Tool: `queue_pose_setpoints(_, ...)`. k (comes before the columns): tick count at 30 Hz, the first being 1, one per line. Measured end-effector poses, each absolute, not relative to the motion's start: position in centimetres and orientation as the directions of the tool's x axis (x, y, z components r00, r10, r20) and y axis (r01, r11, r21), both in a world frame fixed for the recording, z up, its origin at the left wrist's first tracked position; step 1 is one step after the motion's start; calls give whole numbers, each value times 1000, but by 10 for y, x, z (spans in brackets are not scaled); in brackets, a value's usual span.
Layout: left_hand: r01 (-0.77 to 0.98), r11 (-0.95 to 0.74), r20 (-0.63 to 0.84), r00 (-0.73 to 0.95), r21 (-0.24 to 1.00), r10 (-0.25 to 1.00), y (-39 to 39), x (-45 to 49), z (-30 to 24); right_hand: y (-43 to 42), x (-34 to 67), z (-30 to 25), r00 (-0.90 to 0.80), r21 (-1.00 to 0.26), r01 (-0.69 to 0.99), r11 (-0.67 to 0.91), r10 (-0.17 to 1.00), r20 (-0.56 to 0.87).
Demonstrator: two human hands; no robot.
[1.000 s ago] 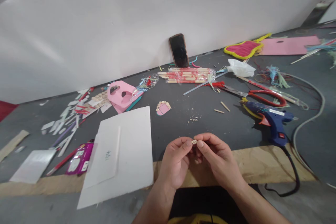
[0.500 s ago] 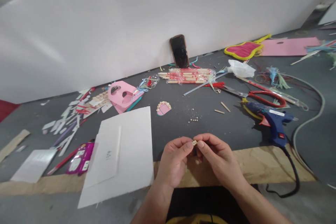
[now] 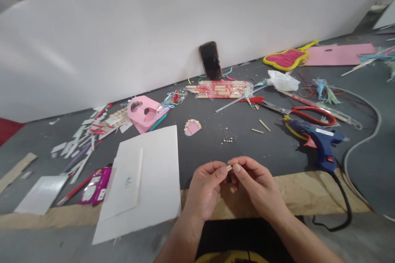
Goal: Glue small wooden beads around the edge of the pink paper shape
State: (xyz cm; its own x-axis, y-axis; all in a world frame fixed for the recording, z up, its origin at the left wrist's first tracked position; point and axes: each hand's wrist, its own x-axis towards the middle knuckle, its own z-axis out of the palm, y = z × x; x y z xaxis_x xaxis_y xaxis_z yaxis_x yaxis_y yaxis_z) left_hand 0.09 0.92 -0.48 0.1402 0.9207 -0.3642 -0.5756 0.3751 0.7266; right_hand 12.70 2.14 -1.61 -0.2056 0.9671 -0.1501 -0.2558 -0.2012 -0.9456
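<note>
Between the fingertips of my left hand (image 3: pixel 207 187) and my right hand (image 3: pixel 254 183) is a tiny cluster of cream-coloured bits (image 3: pixel 228 168). Both hands pinch it, thumbs on top, just above the table's front edge. Fingers hide part of the cluster. Beyond them lie small loose white and cream bits (image 3: pixel 228 141). Farther off and to the left rests a pink arched piece (image 3: pixel 194 128) with cream bits along its curved rim. Two short wooden sticks (image 3: pixel 257 131) lie to the right.
A blue glue gun (image 3: pixel 325 141) with a cable and red-handled scissors (image 3: pixel 313 116) lie at right. White foam boards (image 3: pixel 157 181) overhang the front edge at left. A phone (image 3: pixel 210 61) leans on the wall behind packaged sticks (image 3: pixel 224 89). A pink cut-out piece (image 3: pixel 145 113) lies left.
My right thumb has shifted very slightly to the right, showing a little more of the cluster. The things on the table have stayed in place.
</note>
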Motion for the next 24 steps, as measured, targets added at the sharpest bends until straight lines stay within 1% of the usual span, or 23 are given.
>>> queue_pose_setpoints(5, -572, 380, -360, 154, 727, 920, 10, 1, -5, 21, 128, -18, -220, -940, -279, -198, 966, -139)
queue_pose_setpoints(8, -578, 369, -361, 134, 728, 923, 10, 0, -6, 21, 129, -18, -220, -937, -281, -209, 964, -150)
queue_pose_setpoints(20, -586, 395, -380, 156, 708, 912, 11, 1, -6, 21, 130, -15, -231, -947, -241, -212, 960, -156)
queue_pose_setpoints(24, -571, 378, -381, 122, 729, 917, 11, 1, -7, 20, 129, -16, -230, -944, -251, -214, 961, -156)
